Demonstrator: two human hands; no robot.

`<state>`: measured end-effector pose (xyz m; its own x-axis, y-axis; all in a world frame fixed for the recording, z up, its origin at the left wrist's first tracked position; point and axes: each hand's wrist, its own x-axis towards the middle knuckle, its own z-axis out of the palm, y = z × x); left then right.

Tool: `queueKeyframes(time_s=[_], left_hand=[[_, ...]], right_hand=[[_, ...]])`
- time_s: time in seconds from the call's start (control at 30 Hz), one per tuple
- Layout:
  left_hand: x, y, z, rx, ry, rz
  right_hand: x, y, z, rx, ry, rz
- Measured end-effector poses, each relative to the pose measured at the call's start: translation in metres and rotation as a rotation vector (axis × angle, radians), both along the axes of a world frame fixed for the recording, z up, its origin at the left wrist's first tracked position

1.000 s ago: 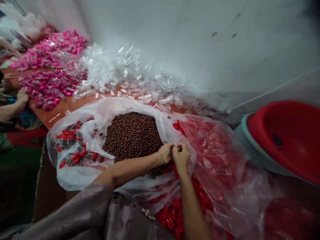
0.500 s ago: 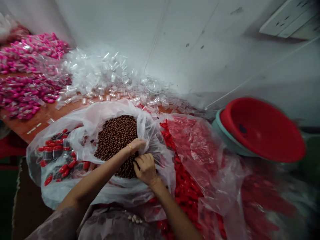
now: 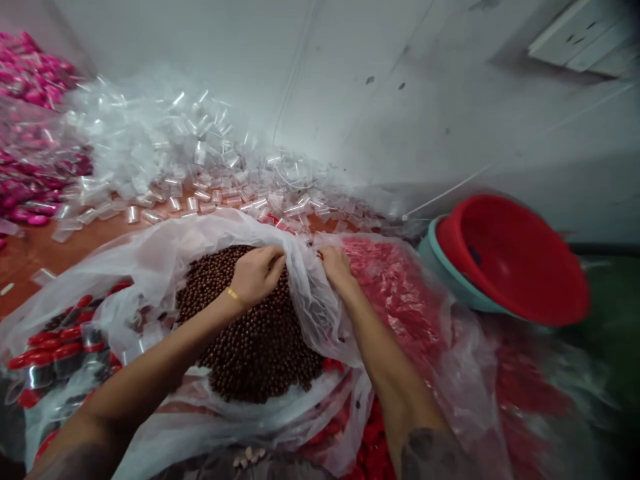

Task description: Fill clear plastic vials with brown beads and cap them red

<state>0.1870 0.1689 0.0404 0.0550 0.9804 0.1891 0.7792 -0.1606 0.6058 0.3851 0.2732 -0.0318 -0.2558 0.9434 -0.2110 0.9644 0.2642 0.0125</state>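
A translucent plastic bag (image 3: 314, 303) lies open around a heap of small brown beads (image 3: 250, 347). My left hand (image 3: 256, 275), with a yellow band at the wrist, is closed on the bag's edge above the back of the beads. Just to its right, my right hand (image 3: 334, 265) pinches the same bag near its far rim. Folds of plastic run between the two hands. Red-capped clear containers (image 3: 57, 357) with dark contents rest on plastic at the left.
Clear cylindrical pieces (image 3: 165, 147) are piled along the wall. Pink items (image 3: 35, 73) lie at the far left. Red pieces under plastic (image 3: 400, 287) spread on the right, beside a red basin (image 3: 525, 267) on a teal one (image 3: 440, 273). A socket (image 3: 575, 37) is on the wall.
Both hands have moved to the back of the bag, and my right hand has left the beads and gripped plastic. More beads are exposed toward the front. The view has shifted closer.
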Motion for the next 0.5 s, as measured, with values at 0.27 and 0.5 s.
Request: queueKeyframes(time_s=[0.27, 0.5], left_hand=[[0.071, 0.167, -0.061, -0.329, 0.461, -0.531], [0.067, 0.179, -0.081, -0.410, 0.640, -0.526]], right_hand=[[0.006, 0.009, -0.025, -0.009, -0.105, 0.174], [0.015, 0.015, -0.046, 0.081, -0.065, 0.244]])
